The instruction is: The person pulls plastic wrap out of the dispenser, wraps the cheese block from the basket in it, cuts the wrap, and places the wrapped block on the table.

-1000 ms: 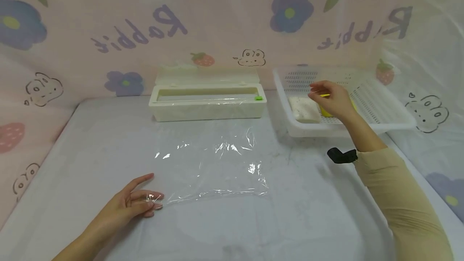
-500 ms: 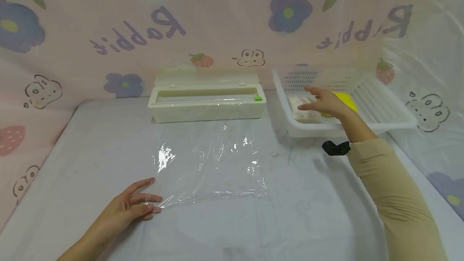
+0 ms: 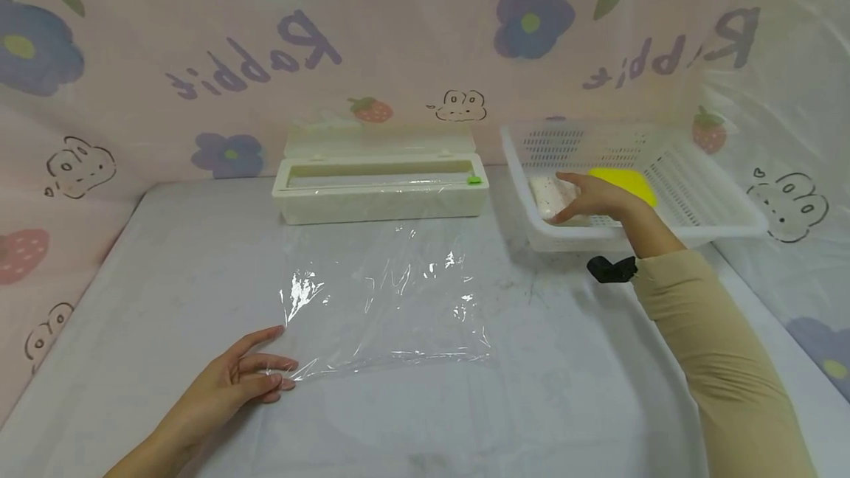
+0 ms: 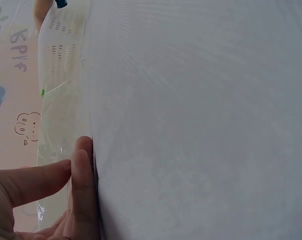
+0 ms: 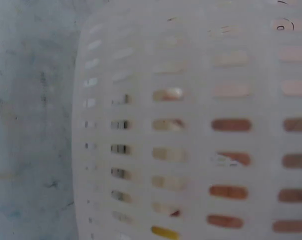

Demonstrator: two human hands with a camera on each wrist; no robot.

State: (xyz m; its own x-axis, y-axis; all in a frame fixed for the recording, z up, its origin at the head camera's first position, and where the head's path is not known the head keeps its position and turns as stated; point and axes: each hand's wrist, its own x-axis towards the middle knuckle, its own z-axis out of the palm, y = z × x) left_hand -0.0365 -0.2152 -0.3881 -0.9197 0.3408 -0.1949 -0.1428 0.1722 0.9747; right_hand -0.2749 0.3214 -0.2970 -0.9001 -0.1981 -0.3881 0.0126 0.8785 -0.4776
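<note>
A sheet of clear cling film (image 3: 392, 301) runs from the front of a long white cling film dispenser (image 3: 381, 203) toward me, over the white tabletop. My left hand (image 3: 229, 382) pinches its near left corner between thumb and fingers; in the left wrist view, the thumb (image 4: 41, 182) meets the fingers. On the right, my right hand (image 3: 598, 198) reaches into a white slotted basket (image 3: 664, 238). Its thumb and fingers are spread over a white, dark-specked block (image 3: 546, 194) at the basket's left end. A yellow item (image 3: 627, 184) lies behind that hand.
The dispenser's lid (image 3: 378, 140) stands raised, with a green slider (image 3: 474, 180) at its right end. A patterned curtain (image 3: 398, 35) hangs behind. In the right wrist view, the slotted basket wall (image 5: 195, 110) fills most of the picture.
My right hand has come down and to the left in the basket, from above the yellow item to the specked block. The left hand keeps the film corner and has barely shifted.
</note>
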